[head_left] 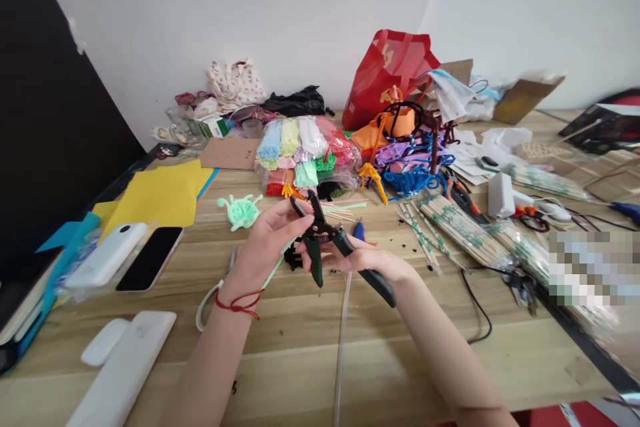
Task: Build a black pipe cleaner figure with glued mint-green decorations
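My right hand (pixel 367 260) grips a pair of wire strippers (pixel 320 235) with dark green handles, which are spread apart. My left hand (pixel 277 230) is closed right by the black jaws, its thumb and fingertips against them. A light green pipe cleaner (pixel 274 271) shows under that hand, and a light green length reappears beyond the jaws; the part between is hidden. Behind the strippers, a small black fuzzy piece (pixel 293 257) is partly covered. Left of the jaws lies a light green shape of bent pipe cleaners (pixel 241 211).
A bag of coloured pipe cleaners (pixel 307 153) and a red bag (pixel 387 80) stand at the back. Finished-looking coloured pieces (pixel 400 160) pile beside them. Packed wooden sticks (pixel 465 230) lie right. A blue-tipped glue gun (pixel 359 230), phone (pixel 151 259) and yellow sheets (pixel 157 197) also occupy the table.
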Motion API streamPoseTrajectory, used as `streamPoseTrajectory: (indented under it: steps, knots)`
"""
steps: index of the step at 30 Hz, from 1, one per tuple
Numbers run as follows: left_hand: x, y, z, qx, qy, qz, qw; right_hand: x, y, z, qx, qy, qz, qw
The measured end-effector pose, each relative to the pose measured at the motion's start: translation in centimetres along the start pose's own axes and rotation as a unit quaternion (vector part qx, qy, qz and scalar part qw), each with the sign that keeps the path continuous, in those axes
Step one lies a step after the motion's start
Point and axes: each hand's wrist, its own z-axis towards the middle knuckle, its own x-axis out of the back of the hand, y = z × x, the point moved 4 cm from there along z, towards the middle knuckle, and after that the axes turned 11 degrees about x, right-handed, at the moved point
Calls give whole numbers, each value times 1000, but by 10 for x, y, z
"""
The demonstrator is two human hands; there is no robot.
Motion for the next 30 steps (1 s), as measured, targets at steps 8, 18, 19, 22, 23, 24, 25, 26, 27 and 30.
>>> streamPoseTrajectory:
  steps: [8, 18, 19, 22, 23, 24, 25, 26, 27, 30]
  knots:
    - [-8, 6, -2, 55, -16, -40, 998, -9, -14, 0, -11, 15, -70, 997]
    - [8, 9, -4, -10, -15, 35, 999, -10, -14, 0, -16, 4, -41, 999]
    - [9, 10, -4, -21, -13, 43, 999, -9, -11, 0, -18, -4, -14, 1000]
    - [12, 9, -4, -37, -25, 41, 998, -8, 1, 2, -20, -36, 79, 996]
    - [12, 8, -3, -41, -36, 32, 998, -7, 4, 3, -18, -42, 104, 994]
    - [12, 7, -3, -45, -49, 22, 998, -7, 7, 4, -15, -46, 124, 991]
    - [12, 6, -2, -48, -60, 13, 997, -7, 9, 5, -11, -48, 140, 989]
    - [12, 5, -1, -50, -68, 6, 996, -8, 10, 6, -9, -47, 151, 987]
    - [11, 4, -1, -48, -72, 3, 996, -8, 10, 6, -7, -47, 156, 987]
    - [11, 1, 0, -33, -56, 11, 998, -10, 7, 5, -4, -39, 148, 988]
